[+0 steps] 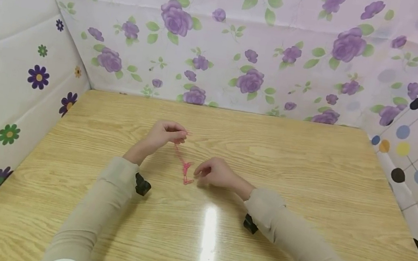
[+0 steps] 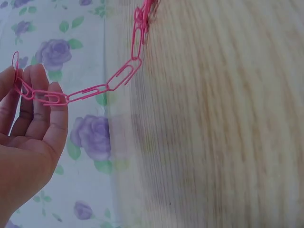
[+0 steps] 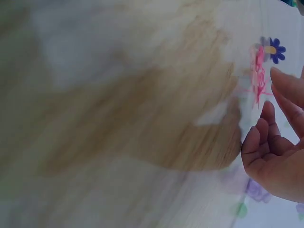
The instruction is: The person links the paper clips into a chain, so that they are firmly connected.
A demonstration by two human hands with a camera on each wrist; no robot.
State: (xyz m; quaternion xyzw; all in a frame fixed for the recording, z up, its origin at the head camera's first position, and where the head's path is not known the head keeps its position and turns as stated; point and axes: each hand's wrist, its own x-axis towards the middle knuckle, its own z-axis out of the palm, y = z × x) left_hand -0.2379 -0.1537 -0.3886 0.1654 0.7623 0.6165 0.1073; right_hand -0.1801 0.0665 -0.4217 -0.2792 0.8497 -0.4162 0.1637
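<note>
A chain of pink paper clips runs from my left hand down to a bunched, tangled part on the table. In the left wrist view, my left thumb and index finger pinch the end clip, and linked paper clips drape across the other fingers of the left hand. To the right of the tangle is my right hand, its fingers loosely bent and holding nothing. The right wrist view has the pink bunch just beyond the parted thumb and fingers of the right hand.
The wooden table has a shiny light reflection near its front middle. Flowered sheeting rises behind it, with patterned sheets along both sides. A small black device sits at the left wrist, another at the right.
</note>
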